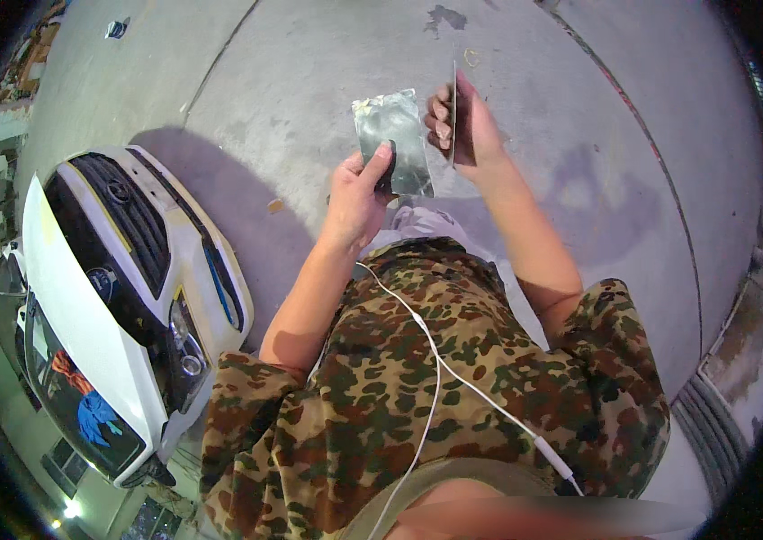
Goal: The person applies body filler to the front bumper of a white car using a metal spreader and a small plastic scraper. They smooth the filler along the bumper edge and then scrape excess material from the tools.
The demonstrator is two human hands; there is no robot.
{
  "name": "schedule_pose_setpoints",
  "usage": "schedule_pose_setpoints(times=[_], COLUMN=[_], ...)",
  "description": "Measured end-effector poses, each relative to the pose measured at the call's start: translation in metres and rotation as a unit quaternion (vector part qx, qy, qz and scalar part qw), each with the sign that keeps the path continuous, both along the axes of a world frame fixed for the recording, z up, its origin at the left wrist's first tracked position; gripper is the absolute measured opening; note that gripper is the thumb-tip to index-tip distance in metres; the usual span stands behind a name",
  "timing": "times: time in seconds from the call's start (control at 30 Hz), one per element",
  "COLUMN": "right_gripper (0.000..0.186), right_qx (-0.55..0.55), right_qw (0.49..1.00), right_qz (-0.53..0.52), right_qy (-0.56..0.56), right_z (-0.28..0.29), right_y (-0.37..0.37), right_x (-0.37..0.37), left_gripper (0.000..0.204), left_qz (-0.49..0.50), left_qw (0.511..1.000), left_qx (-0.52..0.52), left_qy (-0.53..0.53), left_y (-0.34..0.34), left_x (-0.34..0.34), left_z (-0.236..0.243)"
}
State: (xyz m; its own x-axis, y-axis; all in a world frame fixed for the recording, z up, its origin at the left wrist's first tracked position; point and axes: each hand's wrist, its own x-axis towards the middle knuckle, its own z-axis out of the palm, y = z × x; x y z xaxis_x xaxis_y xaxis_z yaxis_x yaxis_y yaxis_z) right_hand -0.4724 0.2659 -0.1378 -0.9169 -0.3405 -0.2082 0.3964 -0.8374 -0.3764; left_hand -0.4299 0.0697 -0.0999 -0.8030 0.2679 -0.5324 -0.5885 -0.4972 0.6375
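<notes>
My left hand (359, 200) is closed round the dark grip of a metal putty plate (407, 135), thumb on top. The plate is flat, grey and roughly rectangular, with pale yellowish smears along its far edge and far left corner. Just to its right, my right hand (479, 133) grips a thin flat scraper plate (454, 106). That plate stands almost edge-on, so its broad face hardly shows. Greyish dirt coats the fingers of this hand. A small gap separates the two plates, both held in front of my waist above the floor.
At the left stands a white car (98, 315) with its hood raised and yellowish patches on the front bumper (197, 211). A small blue-and-white can (116, 30) sits far left on the concrete floor (309, 54). White earphone wires (426, 337) hang over my camouflage shirt.
</notes>
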Motion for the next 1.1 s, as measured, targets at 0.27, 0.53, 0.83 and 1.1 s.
schedule_pose_setpoints(times=[0.27, 0.53, 0.83, 1.1], right_gripper=[0.040, 0.054, 0.047, 0.025], right_qx=[0.103, 0.404, 0.702, 0.293], right_qw=[0.986, 0.863, 0.611, 0.936], right_qz=[-0.071, -0.234, -0.128, -0.183], right_qy=[-0.107, 0.194, 0.342, -0.068], right_z=[0.018, 0.021, -0.052, -0.059], right_y=[-0.036, -0.053, 0.002, 0.015], right_x=[-0.002, 0.008, 0.024, 0.043], left_gripper=[0.031, 0.027, 0.027, 0.027], left_qz=[-0.067, -0.062, -0.034, 0.062], left_qw=[0.929, 0.976, 0.996, 0.994], left_qx=[-0.302, -0.194, -0.069, -0.092], left_qy=[0.204, 0.079, -0.043, 0.019], left_y=[0.013, 0.001, -0.007, -0.010], left_x=[0.006, 0.017, 0.024, 0.018], left_z=[0.021, 0.035, 0.039, 0.017])
